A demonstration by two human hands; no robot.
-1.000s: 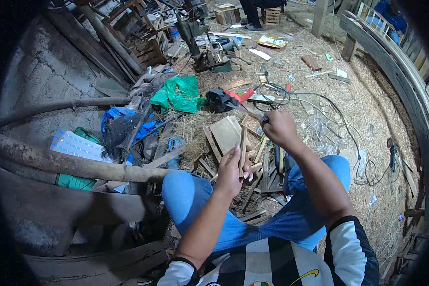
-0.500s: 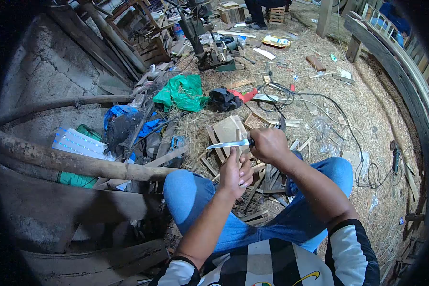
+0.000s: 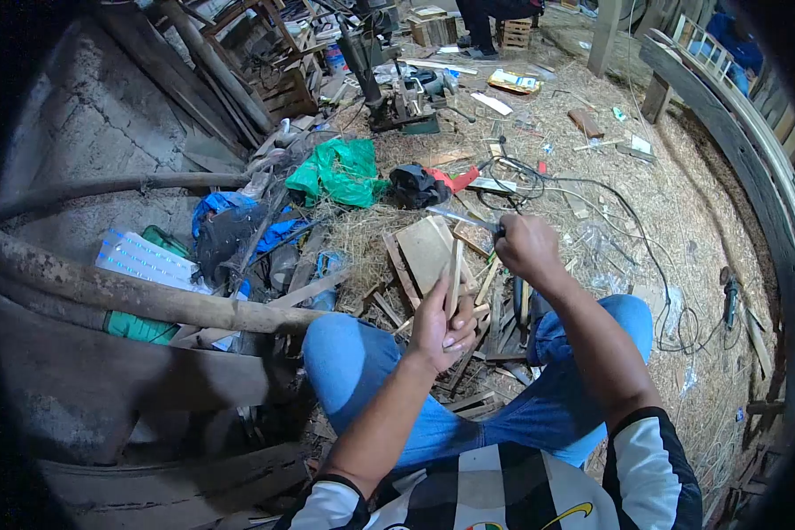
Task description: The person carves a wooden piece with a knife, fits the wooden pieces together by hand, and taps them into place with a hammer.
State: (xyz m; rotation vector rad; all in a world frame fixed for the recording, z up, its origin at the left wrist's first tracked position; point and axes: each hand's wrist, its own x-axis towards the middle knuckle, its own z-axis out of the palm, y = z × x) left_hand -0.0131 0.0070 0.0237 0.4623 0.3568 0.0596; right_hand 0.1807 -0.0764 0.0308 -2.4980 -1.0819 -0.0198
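Between my knees, my left hand (image 3: 442,327) is closed around a thin wooden stick (image 3: 455,274), which points up and away from me. My right hand (image 3: 527,247) grips a knife (image 3: 455,215) by its handle, farther out and to the right. The blade reaches leftward past the stick's upper end, apart from it and a little blurred. Below both hands lie a flat wooden board (image 3: 422,252), a small wooden tray or box (image 3: 475,237) and loose wood offcuts.
A green plastic bag (image 3: 337,172) and a black-and-red item (image 3: 420,184) lie ahead. A machine (image 3: 397,97) stands beyond them. Cables (image 3: 609,181) cross the straw-and-shavings floor on the right. A thick pole (image 3: 150,296) runs along my left. Another person's legs (image 3: 481,26) show at the back.
My right hand has moved the knife up, away and to the right, off the stick. The stick in my left hand now leans slightly rightward, and that hand has shifted a little right.
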